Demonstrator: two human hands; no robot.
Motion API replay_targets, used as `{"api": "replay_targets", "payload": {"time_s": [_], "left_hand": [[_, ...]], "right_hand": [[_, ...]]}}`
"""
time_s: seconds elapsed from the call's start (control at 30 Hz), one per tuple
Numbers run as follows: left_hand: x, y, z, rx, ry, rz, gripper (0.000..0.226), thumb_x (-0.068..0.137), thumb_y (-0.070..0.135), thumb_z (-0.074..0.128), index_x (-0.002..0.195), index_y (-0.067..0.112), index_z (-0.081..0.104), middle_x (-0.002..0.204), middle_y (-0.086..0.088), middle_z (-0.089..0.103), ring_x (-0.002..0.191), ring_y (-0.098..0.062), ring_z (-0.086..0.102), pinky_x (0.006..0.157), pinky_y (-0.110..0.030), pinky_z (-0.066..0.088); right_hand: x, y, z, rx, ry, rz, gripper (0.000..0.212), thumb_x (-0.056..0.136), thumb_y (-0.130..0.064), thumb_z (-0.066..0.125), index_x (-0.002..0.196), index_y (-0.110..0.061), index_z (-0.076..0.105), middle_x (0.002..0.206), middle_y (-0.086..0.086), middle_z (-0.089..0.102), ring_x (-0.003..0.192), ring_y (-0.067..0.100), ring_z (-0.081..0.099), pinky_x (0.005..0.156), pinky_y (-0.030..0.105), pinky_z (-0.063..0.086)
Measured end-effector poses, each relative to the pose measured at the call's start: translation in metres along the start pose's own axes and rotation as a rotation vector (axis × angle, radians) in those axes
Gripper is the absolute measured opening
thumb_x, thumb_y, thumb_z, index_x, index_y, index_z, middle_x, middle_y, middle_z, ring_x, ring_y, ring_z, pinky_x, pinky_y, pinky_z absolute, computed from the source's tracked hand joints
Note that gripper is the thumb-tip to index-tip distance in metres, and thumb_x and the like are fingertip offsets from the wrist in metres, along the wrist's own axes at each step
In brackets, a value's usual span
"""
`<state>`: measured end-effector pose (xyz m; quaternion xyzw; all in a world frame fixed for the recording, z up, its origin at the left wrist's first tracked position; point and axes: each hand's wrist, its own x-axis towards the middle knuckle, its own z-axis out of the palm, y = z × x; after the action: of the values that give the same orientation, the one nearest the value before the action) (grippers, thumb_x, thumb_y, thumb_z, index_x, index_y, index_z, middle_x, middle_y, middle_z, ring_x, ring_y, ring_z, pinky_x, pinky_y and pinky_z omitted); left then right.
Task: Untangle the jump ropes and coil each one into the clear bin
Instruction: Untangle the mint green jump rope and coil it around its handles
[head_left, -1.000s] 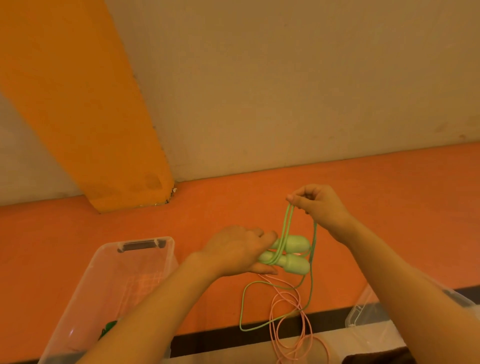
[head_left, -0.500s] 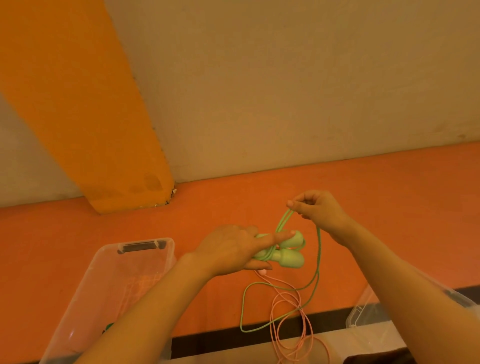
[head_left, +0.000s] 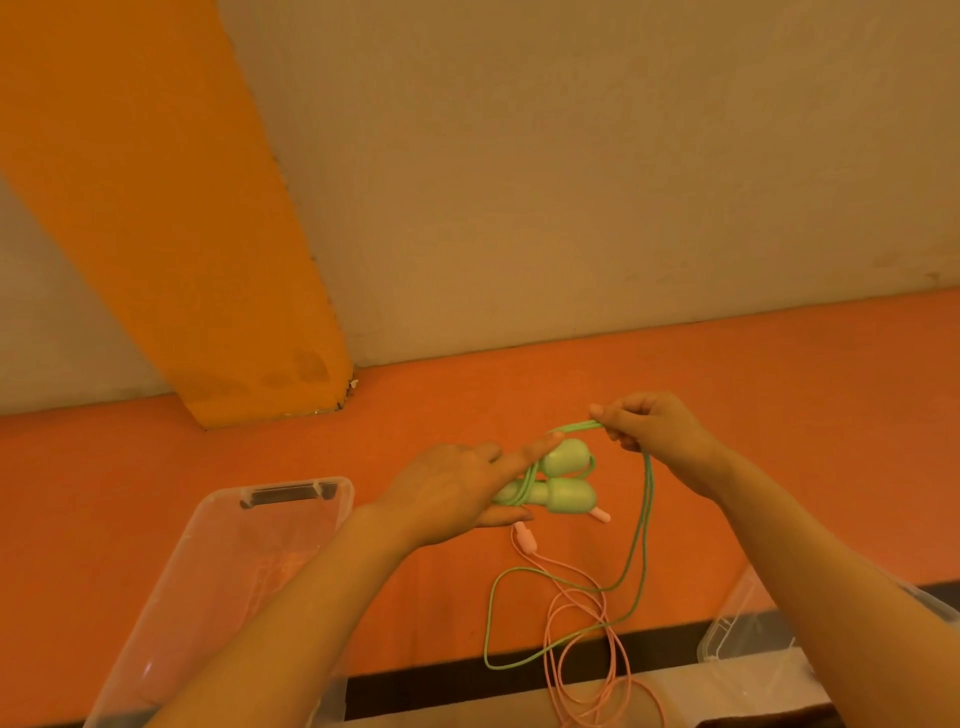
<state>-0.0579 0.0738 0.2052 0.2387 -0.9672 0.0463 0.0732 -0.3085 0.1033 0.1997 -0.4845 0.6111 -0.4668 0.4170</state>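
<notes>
your left hand (head_left: 457, 493) held the two mint-green jump rope handles (head_left: 558, 483) side by side, thumb under them and fingers laid over the top, the index finger stretched out straight past the upper handle. your right hand (head_left: 657, 434) was up beside it and a little higher, pinching a bundle of green cord (head_left: 644, 519) between thumb and curled fingers, the strands running from that pinch back across to the handles. from your right hand the cord dropped down in a long loop, swung left and came back up toward the handles. a pink jump rope (head_left: 576, 639) hung tangled through that green loop, its two pink ends just below the handles, its coils trailing off the bottom edge. the clear bin (head_left: 291, 499) sat lower left, under your left forearm, near the hands but not touching the ropes. a second clear container (head_left: 743, 629) showed at the lower right behind your right arm. the orange wall band (head_left: 779, 389) ran behind it all.
</notes>
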Motion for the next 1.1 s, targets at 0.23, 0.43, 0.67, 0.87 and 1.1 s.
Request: {"api": "replay_targets", "payload": {"time_s": [0.23,0.43,0.67,0.87,1.1], "left_hand": [[-0.003,-0.013,0.002,-0.052,0.029,-0.090,0.077,0.077,0.076,0.013,0.137,0.049,-0.026,0.092,-0.003,0.058,0.075,-0.029,0.061,0.057,-0.039,0.048],[0.000,-0.015,0.002,-0.177,0.012,-0.233,0.080,0.088,0.065,0.045,0.142,0.051,-0.012,0.121,-0.001,0.060,0.100,-0.028,0.060,0.072,-0.035,0.047],[0.001,-0.023,0.006,-0.244,0.016,-0.289,0.078,0.089,0.054,0.055,0.147,0.048,0.002,0.127,0.000,0.059,0.103,-0.028,0.060,0.073,-0.035,0.046],[-0.004,-0.036,0.003,-0.304,0.070,-0.357,0.080,0.080,0.068,0.045,0.146,0.051,0.003,0.116,-0.006,0.065,0.094,-0.031,0.062,0.073,-0.042,0.049],[-0.006,-0.044,0.002,-0.440,0.110,-0.409,0.084,0.072,0.074,0.037,0.147,0.046,0.012,0.124,-0.002,0.062,0.096,-0.026,0.061,0.078,-0.042,0.050]], "right_hand": [[-0.001,-0.001,-0.004,0.007,0.020,0.020,0.033,0.088,-0.022,0.065,0.060,-0.008,0.057,0.057,0.002,0.048,0.053,0.013,0.036,0.055,0.028,0.032],[-0.003,-0.004,-0.001,-0.054,-0.007,0.015,0.032,0.090,-0.025,0.063,0.062,-0.010,0.060,0.054,-0.002,0.050,0.047,0.007,0.035,0.048,0.021,0.028],[-0.003,-0.003,-0.002,-0.018,-0.037,0.004,0.030,0.094,-0.023,0.058,0.072,-0.003,0.063,0.049,-0.008,0.051,0.046,0.007,0.033,0.047,0.021,0.028],[-0.003,0.000,-0.006,0.055,-0.060,0.034,0.034,0.096,-0.027,0.051,0.094,0.002,0.068,0.062,0.002,0.051,0.044,0.006,0.030,0.043,0.020,0.026],[-0.005,-0.001,-0.001,0.030,-0.084,0.031,0.018,0.093,-0.019,0.059,0.091,-0.005,0.069,0.061,-0.001,0.051,0.047,0.008,0.030,0.044,0.021,0.024]]}}
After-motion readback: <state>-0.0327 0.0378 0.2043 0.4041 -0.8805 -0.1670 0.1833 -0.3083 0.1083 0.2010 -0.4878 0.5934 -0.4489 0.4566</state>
